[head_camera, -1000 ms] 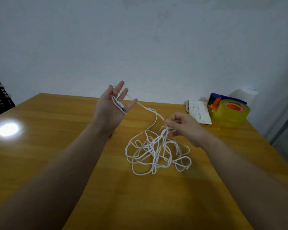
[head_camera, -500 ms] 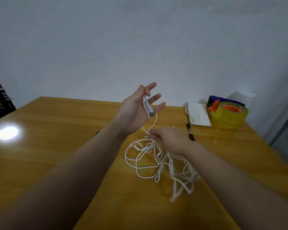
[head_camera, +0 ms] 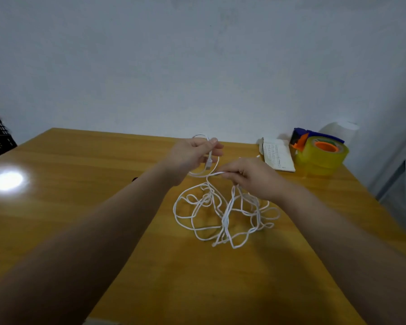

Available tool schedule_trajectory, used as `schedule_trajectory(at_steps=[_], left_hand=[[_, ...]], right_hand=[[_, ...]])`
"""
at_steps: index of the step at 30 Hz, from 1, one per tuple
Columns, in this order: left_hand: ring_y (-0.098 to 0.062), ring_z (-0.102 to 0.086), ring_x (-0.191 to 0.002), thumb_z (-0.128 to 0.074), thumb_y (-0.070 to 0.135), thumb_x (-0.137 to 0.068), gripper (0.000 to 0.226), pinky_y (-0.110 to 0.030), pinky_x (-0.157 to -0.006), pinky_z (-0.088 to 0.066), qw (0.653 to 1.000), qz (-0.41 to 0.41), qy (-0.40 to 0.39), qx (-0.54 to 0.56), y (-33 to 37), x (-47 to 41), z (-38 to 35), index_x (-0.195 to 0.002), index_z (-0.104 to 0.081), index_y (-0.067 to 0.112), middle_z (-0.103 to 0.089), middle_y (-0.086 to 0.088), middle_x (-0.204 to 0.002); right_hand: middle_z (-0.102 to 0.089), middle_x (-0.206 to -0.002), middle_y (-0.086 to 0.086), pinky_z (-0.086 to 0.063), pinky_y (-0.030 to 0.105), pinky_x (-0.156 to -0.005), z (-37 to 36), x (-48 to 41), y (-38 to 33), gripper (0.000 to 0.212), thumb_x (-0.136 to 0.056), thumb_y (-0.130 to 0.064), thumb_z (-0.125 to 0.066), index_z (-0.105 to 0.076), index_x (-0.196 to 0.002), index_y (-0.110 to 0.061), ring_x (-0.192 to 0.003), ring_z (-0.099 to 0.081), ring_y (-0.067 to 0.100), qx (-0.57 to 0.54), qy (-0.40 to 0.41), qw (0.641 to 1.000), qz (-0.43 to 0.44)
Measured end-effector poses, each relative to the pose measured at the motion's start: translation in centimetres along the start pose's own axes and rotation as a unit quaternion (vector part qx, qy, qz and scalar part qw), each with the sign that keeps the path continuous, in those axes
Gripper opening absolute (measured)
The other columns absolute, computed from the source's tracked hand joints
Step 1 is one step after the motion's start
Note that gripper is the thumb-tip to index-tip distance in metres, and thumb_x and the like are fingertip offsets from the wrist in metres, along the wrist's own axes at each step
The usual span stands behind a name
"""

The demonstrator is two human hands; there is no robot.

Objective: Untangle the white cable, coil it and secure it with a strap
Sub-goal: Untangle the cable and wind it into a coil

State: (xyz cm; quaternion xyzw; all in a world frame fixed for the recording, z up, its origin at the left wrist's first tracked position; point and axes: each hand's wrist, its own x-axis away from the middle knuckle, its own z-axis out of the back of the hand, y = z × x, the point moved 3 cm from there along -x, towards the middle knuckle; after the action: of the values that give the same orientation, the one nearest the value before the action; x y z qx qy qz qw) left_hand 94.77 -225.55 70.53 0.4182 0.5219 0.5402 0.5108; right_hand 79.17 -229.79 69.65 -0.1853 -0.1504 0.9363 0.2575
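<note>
Closing is the main change: half a second ago the left hand [head_camera: 192, 156] was raised with its fingers splayed and the cable end lying across the palm. Now it has dropped lower and curled round that end. The right hand [head_camera: 253, 178] has come up off the heap and taken a single strand.

Nearest the viewer, below and on the near side of both sets of fingers, most of the white cable [head_camera: 225, 219] lies as a loose tangle of crossing loops on the desk [head_camera: 103, 207]. From it a few strands rise to the right hand. That hand's fingers [head_camera: 232, 171] are pressed together, pinching one strand that runs roughly level and leftward to the other hand.

Just beyond and to the left, the left hand's fingers [head_camera: 215, 146] are curled round the cable. A small loop stands above them and the plug [head_camera: 208, 164] hangs below. The two hands are close but not touching, and the short run between them sags in a curve.

Judging from this, the next move turns on that run. The free length leaves the right fingers downward into the tangle, so the right hand is the one placed to feed it out.

Well to the right of the right fingers, at the far edge, lie a booklet [head_camera: 278, 157] and a tape dispenser [head_camera: 319, 156]. I cannot pick out a strap.
</note>
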Motion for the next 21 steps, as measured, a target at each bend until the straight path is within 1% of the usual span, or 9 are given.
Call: schedule_trajectory(at_steps=[3, 6, 8, 10, 12, 14, 15, 18, 21], left_hand=[[-0.025, -0.066, -0.086, -0.051, 0.033, -0.096, 0.028, -0.038, -0.085, -0.054, 1.000, 0.017, -0.001, -0.003, 0.3, 0.3, -0.9, -0.097, -0.067, 0.010, -0.067, -0.012, -0.094], [-0.011, -0.062, -0.062, -0.045, 0.031, -0.099, 0.032, -0.023, -0.060, -0.051, 0.994, -0.010, 0.016, -0.106, 0.5, 0.6, -1.6, -0.087, -0.060, 0.006, -0.061, -0.008, -0.076], [-0.011, -0.059, -0.051, -0.038, 0.029, -0.102, 0.033, -0.020, -0.048, -0.047, 0.984, -0.033, 0.013, -0.172, 0.6, 0.7, -2.3, -0.086, -0.053, 0.005, -0.057, -0.008, -0.069], [-0.015, -0.055, -0.053, -0.034, 0.027, -0.102, 0.034, -0.022, -0.050, -0.044, 0.967, -0.039, -0.015, -0.250, 0.7, 0.7, -2.8, -0.091, -0.054, 0.002, -0.054, -0.005, -0.066], [-0.015, -0.049, -0.064, -0.032, 0.026, -0.103, 0.040, -0.025, -0.056, -0.036, 0.944, -0.044, -0.036, -0.326, 0.8, 0.7, -2.9, -0.100, -0.059, -0.002, -0.055, -0.005, -0.073], [-0.013, -0.047, -0.067, -0.033, 0.035, -0.102, 0.046, -0.025, -0.058, -0.033, 0.939, -0.038, -0.045, -0.339, 0.8, 0.8, -2.4, -0.093, -0.061, 0.000, -0.056, -0.004, -0.077], [-0.009, -0.045, -0.061, -0.035, 0.040, -0.101, 0.046, -0.022, -0.054, -0.033, 0.945, -0.030, -0.058, -0.321, 0.8, 0.9, -2.0, -0.083, -0.059, 0.005, -0.053, 0.001, -0.070], [0.000, -0.038, -0.045, -0.048, 0.040, -0.096, 0.032, -0.015, -0.047, -0.032, 0.959, -0.016, -0.111, -0.261, 0.6, 1.5, -0.6, -0.073, -0.054, 0.019, -0.043, 0.015, -0.051], [0.001, -0.036, -0.045, -0.051, 0.036, -0.095, 0.031, -0.017, -0.048, -0.032, 0.970, -0.028, -0.044, -0.237, 0.3, 1.1, 0.9, -0.068, -0.053, 0.023, -0.040, 0.012, -0.055]], right_hand=[[-0.068, -0.082, -0.012, -0.044, 0.032, -0.067, 0.0, -0.4, 0.2, 0.022, -0.094, -0.031, -0.052, -0.069, -0.108, -0.030, -0.073, -0.055, 0.008, 0.033, 0.004, 0.999, 0.005], [-0.071, -0.086, -0.004, -0.042, 0.035, -0.068, 0.3, -0.8, -0.2, 0.022, -0.093, -0.036, -0.051, -0.070, -0.102, -0.027, -0.076, -0.060, 0.015, 0.078, 0.014, 0.997, 0.012], [-0.070, -0.085, -0.001, -0.042, 0.035, -0.069, 0.6, -0.9, -0.8, 0.025, -0.094, -0.039, -0.049, -0.067, -0.098, -0.023, -0.079, -0.061, 0.020, 0.112, 0.027, 0.993, -0.001], [-0.069, -0.083, 0.001, -0.043, 0.034, -0.067, 0.7, -1.2, -1.1, 0.025, -0.093, -0.042, -0.049, -0.065, -0.095, -0.022, -0.080, -0.061, 0.022, 0.157, 0.054, 0.986, -0.016], [-0.060, -0.071, -0.004, -0.042, 0.034, -0.063, 0.9, -1.4, -0.9, 0.030, -0.087, -0.050, -0.055, -0.059, -0.082, -0.021, -0.071, -0.055, 0.019, 0.175, 0.069, 0.982, -0.031], [-0.053, -0.064, -0.007, -0.043, 0.036, -0.061, 1.0, -1.5, 0.0, 0.038, -0.077, -0.058, -0.062, -0.057, -0.076, -0.020, -0.066, -0.051, 0.015, 0.118, 0.044, 0.991, -0.039], [-0.055, -0.066, -0.007, -0.046, 0.038, -0.063, 0.9, -1.5, 0.6, 0.040, -0.072, -0.061, -0.064, -0.058, -0.077, -0.021, -0.067, -0.052, 0.014, 0.072, 0.013, 0.997, -0.039], [-0.059, -0.091, -0.007, -0.047, 0.035, -0.078, 0.7, -0.9, 2.3, 0.047, -0.065, -0.068, -0.062, -0.064, -0.089, -0.028, -0.090, -0.053, 0.012, 0.018, -0.064, 0.997, -0.031], [-0.065, -0.096, -0.005, -0.047, 0.032, -0.083, 1.1, -0.4, 3.4, 0.015, -0.082, -0.042, -0.066, -0.069, -0.091, -0.030, -0.093, -0.057, 0.011, -0.042, -0.039, 0.997, -0.047]])
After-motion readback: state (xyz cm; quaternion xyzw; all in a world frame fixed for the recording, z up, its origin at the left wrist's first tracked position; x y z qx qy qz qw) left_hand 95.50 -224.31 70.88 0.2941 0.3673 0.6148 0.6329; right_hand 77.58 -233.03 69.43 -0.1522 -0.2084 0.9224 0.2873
